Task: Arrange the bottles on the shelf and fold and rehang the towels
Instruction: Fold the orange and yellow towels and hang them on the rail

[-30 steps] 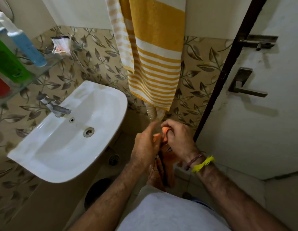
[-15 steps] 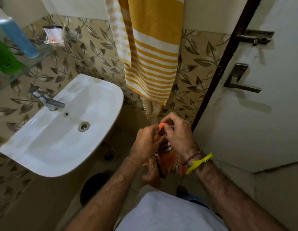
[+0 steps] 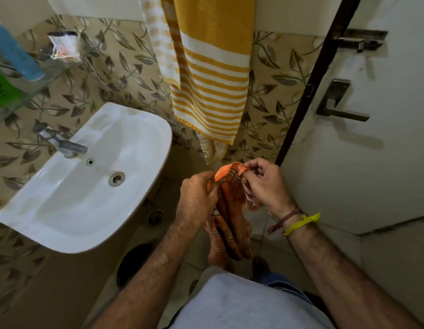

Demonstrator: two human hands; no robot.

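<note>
Head view, looking down between the forearms: the left hand (image 3: 198, 193) and the right hand (image 3: 265, 184) each pinch the top edge of a small orange towel (image 3: 232, 214), fingers curled round the cloth, the hands close together and the rest of the fabric hanging bunched below them, in front of the person's body and just right of the white basin (image 3: 135, 138). A yellow striped towel (image 3: 211, 74) hangs on the wall directly above, its lower hem near the hands; a blue bottle (image 3: 14, 53) and a green bottle (image 3: 4, 89) stand on the glass shelf (image 3: 52, 77) at far left. Likely step — finding the corners so the cloth can be spread and folded. Risks, as judged from this arrangement: the pinches sit on a narrow strip of hem, so a sharp pull apart could slip one corner free and drop the cloth toward the floor; the bunched body may fold crooked if the corners held are not a matching pair — which cannot be told here; raising the hands could snag the hanging towel's hem.
</note>
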